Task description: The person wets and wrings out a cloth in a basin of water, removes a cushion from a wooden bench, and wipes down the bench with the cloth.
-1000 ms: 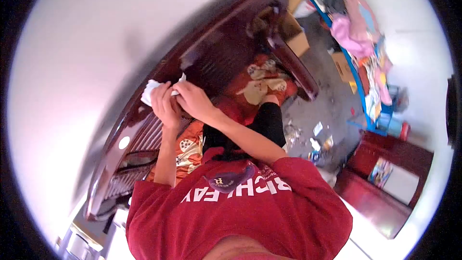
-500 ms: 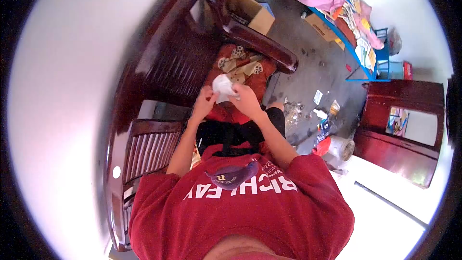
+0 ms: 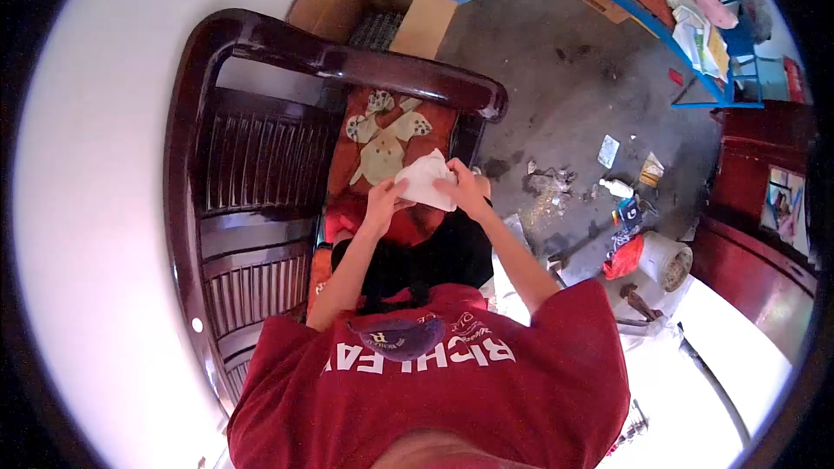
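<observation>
Between my two hands is a soft white piece, tissue or thin cloth, folded and roughly pointed at the top. My left hand pinches its lower left edge. With thumb and fingers, my right hand grips its right side. Both hands are just above my lap, over black shorts and something red. Beyond them lies an orange seat cushion with a cream animal print.
A dark wooden bench curves around on the left, its armrest ahead. Behind it stands an open cardboard box. On the floor at right are a white bottle, scattered litter and a tipped bucket. A blue-edged table holds papers.
The white piece is spread wider and flatter than before, and my hands have shifted slightly right and lower. The head view has swung, showing more floor and less of the table.
</observation>
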The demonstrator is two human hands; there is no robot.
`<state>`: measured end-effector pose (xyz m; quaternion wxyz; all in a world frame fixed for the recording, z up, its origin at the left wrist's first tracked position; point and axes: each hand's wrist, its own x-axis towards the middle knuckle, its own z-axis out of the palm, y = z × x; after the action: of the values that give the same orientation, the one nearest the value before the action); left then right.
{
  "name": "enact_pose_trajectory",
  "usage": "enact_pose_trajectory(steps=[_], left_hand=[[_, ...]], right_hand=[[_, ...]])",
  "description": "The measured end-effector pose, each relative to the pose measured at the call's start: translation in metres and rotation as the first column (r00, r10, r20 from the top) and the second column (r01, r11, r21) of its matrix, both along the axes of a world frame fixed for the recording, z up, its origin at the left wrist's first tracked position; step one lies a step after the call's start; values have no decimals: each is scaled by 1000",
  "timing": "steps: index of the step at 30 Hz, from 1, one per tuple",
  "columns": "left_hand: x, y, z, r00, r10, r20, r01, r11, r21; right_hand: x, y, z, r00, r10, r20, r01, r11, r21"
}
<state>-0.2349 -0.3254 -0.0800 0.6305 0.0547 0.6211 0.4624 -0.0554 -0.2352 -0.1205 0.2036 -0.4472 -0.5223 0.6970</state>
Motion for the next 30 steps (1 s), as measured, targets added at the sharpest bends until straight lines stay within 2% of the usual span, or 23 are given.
enact_pose_trajectory(steps=[3,4,5,6,7,10,11,12,14,17,20,24,26,27,28,30], left_hand=[[11,2,3,1000,-3,-25,2,998,-63],[15,1,9,1000,11,-17,-12,997,-75],[20,-1,15,999,23,-27,-26,994,-103],[24,-1,22,999,35,-38,-39,991,-129],[29,1,28,996,69,-64,-78,986,-148],[38,1,53,990,122,-75,-133,977,-165],[38,0,57,985,157,-78,-168,971,-169],[41,-1,59,978,194,-75,-204,965,-167],[45,-5,57,965,230,-125,-246,961,-124],[52,-10,48,917,369,-153,-383,921,-73],[58,-5,60,875,457,-159,-474,875,-95],[73,-8,61,775,615,-145,-630,770,-102],[82,-14,52,759,632,-157,-643,765,-28],[87,-19,45,741,661,-117,-669,742,-49],[92,-22,39,715,691,-111,-698,715,-46],[108,-29,31,673,729,-125,-739,672,-57]], right_hand=[[13,15,40,993,93,75,-84,990,-115],[15,13,31,991,108,82,-97,987,-128],[16,6,12,986,97,138,-89,994,-61],[14,8,21,978,83,190,-86,996,10],[18,10,32,990,70,123,-64,996,-57],[20,15,49,989,125,74,-115,987,-116],[19,18,51,988,150,36,-135,951,-278],[19,23,51,982,187,39,-170,946,-276],[18,28,53,977,190,-96,-202,969,-145],[5,41,52,952,306,-18,-306,945,-116],[-12,61,83,926,376,-21,-376,926,-35],[-24,70,71,866,499,-22,-498,858,-124],[-22,73,47,804,594,-34,-594,804,12],[-23,77,42,749,661,45,-660,750,-33],[-25,77,48,722,690,51,-690,724,-30],[-25,74,61,724,690,-28,-689,719,-98]])
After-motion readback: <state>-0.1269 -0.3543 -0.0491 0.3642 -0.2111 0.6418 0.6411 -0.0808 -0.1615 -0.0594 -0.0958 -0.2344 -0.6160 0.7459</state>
